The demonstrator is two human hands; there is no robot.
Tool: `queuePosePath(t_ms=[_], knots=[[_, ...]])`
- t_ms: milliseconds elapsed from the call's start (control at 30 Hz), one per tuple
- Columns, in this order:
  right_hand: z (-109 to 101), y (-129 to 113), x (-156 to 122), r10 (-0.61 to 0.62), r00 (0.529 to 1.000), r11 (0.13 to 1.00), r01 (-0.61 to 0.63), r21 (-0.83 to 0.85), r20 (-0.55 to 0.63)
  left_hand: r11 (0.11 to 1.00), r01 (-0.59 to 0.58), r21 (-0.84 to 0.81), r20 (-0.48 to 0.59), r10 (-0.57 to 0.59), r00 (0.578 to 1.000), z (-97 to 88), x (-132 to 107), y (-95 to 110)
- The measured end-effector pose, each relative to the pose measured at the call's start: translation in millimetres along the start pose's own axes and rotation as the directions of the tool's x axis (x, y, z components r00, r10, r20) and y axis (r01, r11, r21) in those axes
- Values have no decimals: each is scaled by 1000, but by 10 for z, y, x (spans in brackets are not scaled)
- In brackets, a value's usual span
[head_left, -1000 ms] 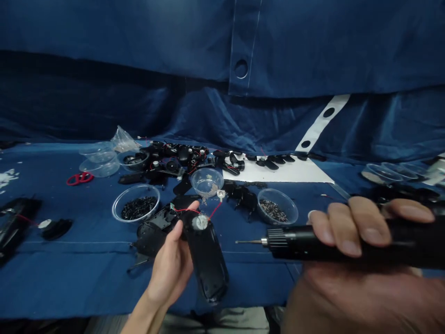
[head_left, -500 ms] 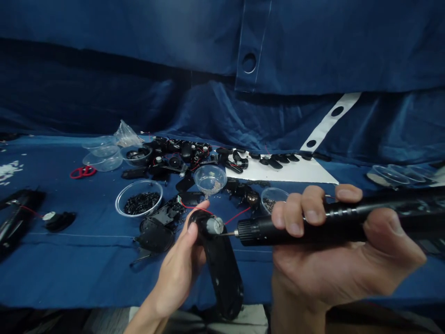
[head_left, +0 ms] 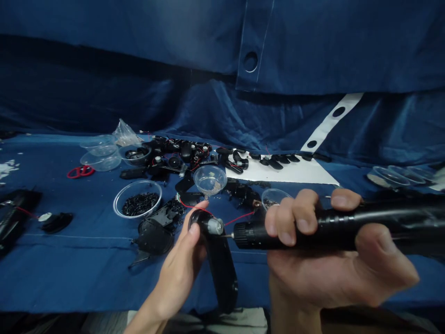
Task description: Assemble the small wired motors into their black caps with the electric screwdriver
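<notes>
Housing (head_left: 222, 273): black, long, low centre at the table edge; silver motor (head_left: 214, 226) at its top end.
Left hand (head_left: 181, 273): clasped round housing just below motor.
Right hand (head_left: 330, 269): wrapped tight on driver (head_left: 340, 227), bit tip at motor.
Wire (head_left: 239, 217): red, leaves motor toward table.
Bowl (head_left: 116, 204): black screws, behind-left.
Far: parts pile (head_left: 181, 155), scissors (head_left: 80, 171).

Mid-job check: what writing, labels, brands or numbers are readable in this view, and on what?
No text can be read anywhere.
The screwdriver in the right hand: no legible marking.
The black casing in the left hand: plain.
The white sheet: no print visible, only black parts lying on it.
</notes>
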State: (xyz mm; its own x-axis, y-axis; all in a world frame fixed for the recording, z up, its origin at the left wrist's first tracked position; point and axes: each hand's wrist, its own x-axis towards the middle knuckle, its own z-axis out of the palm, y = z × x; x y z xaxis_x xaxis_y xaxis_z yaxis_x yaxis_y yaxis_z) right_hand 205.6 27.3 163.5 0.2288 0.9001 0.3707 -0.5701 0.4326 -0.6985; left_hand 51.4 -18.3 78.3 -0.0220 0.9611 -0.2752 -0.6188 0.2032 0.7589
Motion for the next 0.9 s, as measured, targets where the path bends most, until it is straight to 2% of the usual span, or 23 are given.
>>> queuePosePath(t_ms=[167, 333, 500, 700, 900], knots=[[-55, 49, -4, -39, 997, 999, 38, 6, 69, 999, 31, 4, 5, -31, 999, 20, 15, 14], [-104, 54, 7, -11, 994, 1000, 8, 25, 113, 997, 74, 27, -15, -74, 997, 11, 42, 9], [-113, 63, 14, -34, 983, 998, 25, 54, 181, 998, 55, 26, -46, -54, 998, 26, 52, 3], [-139, 65, 15, -25, 986, 998, 14, 66, 167, 996, 92, 22, -45, -91, 995, 74, 7, 22], [-142, 123, 18, -72, 975, 995, 56, 85, 212, 994, 110, 29, -24, -109, 994, -3, 66, -14]])
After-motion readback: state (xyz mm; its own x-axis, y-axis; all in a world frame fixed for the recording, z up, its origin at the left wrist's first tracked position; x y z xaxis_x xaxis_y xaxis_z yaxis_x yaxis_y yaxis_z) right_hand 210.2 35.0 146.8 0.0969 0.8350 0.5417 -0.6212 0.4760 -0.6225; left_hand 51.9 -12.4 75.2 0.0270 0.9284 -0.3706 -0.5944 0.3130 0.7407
